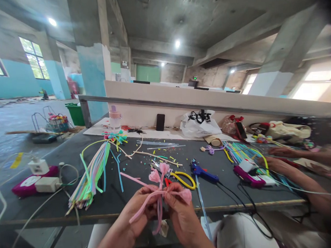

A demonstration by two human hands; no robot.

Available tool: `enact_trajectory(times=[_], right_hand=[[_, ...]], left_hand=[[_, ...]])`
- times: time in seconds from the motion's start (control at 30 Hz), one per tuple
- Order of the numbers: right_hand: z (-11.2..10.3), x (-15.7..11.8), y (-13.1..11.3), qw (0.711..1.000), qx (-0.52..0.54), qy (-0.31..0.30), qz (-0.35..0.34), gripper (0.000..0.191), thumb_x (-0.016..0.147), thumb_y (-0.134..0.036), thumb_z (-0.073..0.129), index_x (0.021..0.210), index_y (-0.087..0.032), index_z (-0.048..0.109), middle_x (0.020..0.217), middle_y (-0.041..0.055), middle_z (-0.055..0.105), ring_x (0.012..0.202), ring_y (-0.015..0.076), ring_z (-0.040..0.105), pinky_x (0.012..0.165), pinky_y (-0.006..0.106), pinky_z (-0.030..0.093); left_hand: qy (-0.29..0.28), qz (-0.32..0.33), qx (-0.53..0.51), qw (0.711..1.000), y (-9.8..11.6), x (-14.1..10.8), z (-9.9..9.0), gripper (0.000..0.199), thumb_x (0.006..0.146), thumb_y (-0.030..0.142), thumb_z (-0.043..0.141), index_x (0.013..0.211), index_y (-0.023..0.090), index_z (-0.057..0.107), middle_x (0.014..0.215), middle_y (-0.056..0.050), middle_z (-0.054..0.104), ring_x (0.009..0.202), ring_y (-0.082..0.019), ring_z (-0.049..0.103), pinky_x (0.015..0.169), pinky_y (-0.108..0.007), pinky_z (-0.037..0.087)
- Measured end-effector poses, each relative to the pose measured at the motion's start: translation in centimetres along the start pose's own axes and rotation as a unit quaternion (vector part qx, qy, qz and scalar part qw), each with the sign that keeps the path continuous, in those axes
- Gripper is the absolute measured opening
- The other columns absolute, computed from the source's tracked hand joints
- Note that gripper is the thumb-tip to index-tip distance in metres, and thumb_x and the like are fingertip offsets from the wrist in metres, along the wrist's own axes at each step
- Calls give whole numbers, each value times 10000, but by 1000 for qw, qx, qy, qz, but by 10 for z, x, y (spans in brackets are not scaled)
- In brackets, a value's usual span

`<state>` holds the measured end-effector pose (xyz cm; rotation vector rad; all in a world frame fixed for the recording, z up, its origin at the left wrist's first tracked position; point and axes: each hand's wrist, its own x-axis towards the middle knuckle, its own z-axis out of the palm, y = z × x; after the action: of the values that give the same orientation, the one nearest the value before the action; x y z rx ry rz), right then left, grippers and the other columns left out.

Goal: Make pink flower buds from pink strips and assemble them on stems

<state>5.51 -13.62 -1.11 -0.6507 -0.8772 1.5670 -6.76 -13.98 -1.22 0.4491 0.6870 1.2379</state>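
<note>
Both my hands hold a pink pipe-cleaner flower (164, 169) over the table's front edge. My left hand (142, 208) pinches its crossed stems, and a loose pink end hangs down to the left. The fingers of my right hand (177, 203) are closed on the stems near a pink bud that points right. Two more pink buds stand up above the fingers. Just beyond my hands lie scissors with yellow handles (187, 179). To their right rests a blue glue gun (203, 172) with a clear glue stick in its back end.
A bundle of pastel pipe cleaners (93, 173) lies at left, near a magenta power strip (34, 183). A co-worker's arms (292, 166) reach in at right, by another power strip (250, 177). Behind stand a phone (160, 122), a bottle (115, 120) and a white bag (199, 124).
</note>
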Motion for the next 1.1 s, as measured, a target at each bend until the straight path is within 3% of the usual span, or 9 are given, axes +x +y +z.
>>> enact_trajectory(times=[0.17,0.33,0.53,0.77,0.97,1.1], right_hand=[[0,-1,0,998,-64,15,-22,229,582,-271,791,679,-197,596,674,-19,617,647,161,574,670,304,449],[5,-1,-5,995,-82,52,39,275,574,-313,787,681,-192,565,594,-36,590,533,149,547,569,293,446],[6,-1,-8,993,-106,39,37,236,589,-289,767,660,-179,571,581,-37,583,538,133,529,546,252,421],[8,-1,-7,988,-140,62,13,233,589,-290,753,664,-189,557,599,-34,575,580,146,524,569,253,401],[2,1,-6,973,-228,32,-19,222,633,-311,725,649,-184,545,608,-38,542,601,137,487,591,246,385],[-1,3,-8,974,-225,-15,-4,221,660,-328,717,696,-187,550,625,-46,529,599,123,471,576,231,372]], left_hand=[[20,17,41,999,0,-4,3,192,530,185,809,622,145,646,526,29,583,446,-71,506,478,-185,398],[29,56,63,996,-6,-3,1,225,538,240,807,654,139,642,524,35,587,431,-48,473,454,-160,369],[-26,86,105,990,-8,-1,-6,192,634,246,758,750,125,667,637,-11,646,534,-75,545,511,-164,417],[-80,73,93,990,-6,-8,-6,169,704,244,702,831,143,657,773,-48,677,671,-136,606,636,-234,466],[-19,102,40,994,-15,-5,-5,120,666,220,732,716,150,649,674,-13,666,654,-125,598,620,-202,452],[8,106,17,994,-16,-3,-3,131,652,244,742,706,159,658,659,1,669,638,-129,595,632,-222,467]])
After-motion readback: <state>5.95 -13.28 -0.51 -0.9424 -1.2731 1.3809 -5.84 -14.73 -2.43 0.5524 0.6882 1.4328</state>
